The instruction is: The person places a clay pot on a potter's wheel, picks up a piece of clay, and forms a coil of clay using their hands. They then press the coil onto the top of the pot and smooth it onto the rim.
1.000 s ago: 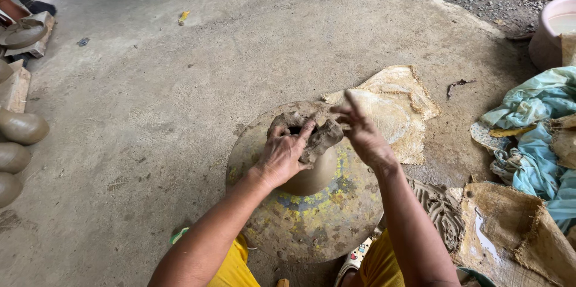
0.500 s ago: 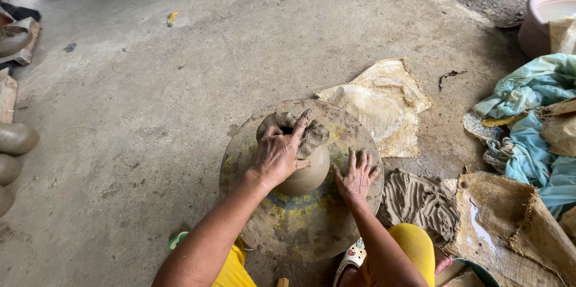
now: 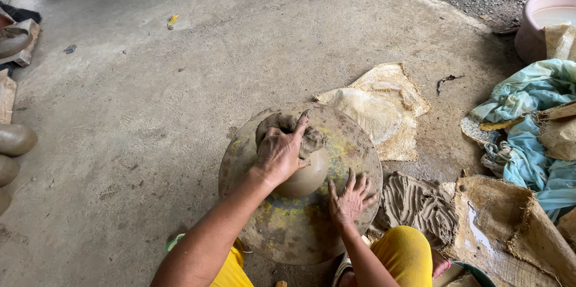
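- Far left, off the wheel: a few finished brown pots (image 3: 15,138) sat at the left edge of the concrete floor (image 3: 150,95), well apart from everything the hands were doing.
- The clay pot (image 3: 300,170) stood upright near the middle of the round wheel disc (image 3: 246,155), a bit toward its far edge. Its long axis ran straight up toward the camera, with a ragged wet rim on top and a smooth rounded belly below.
- The left hand (image 3: 279,155) was the one actually on it. It came in from the near-left side and draped over the top of the pot, fingers curled onto the lumpy rim, index finger stretched out toward the far side. So: gripping wet clay, not spread flat.
- The right hand (image 3: 349,198) was just beside the pot, on its near-right side. Its fingers were spread and the palm pressed flat on the disc's surface, not on the clay itself as far as I could tell.
- So the pot lay ahead and left of the right hand, directly under the left one.
- Right of the wheel: a slab of combed clay (image 3: 417,203) by the near-right edge, burlap sacking (image 3: 378,107) beyond it, then teal cloth (image 3: 528,137) and a pink basin (image 3: 543,20) at the far right.
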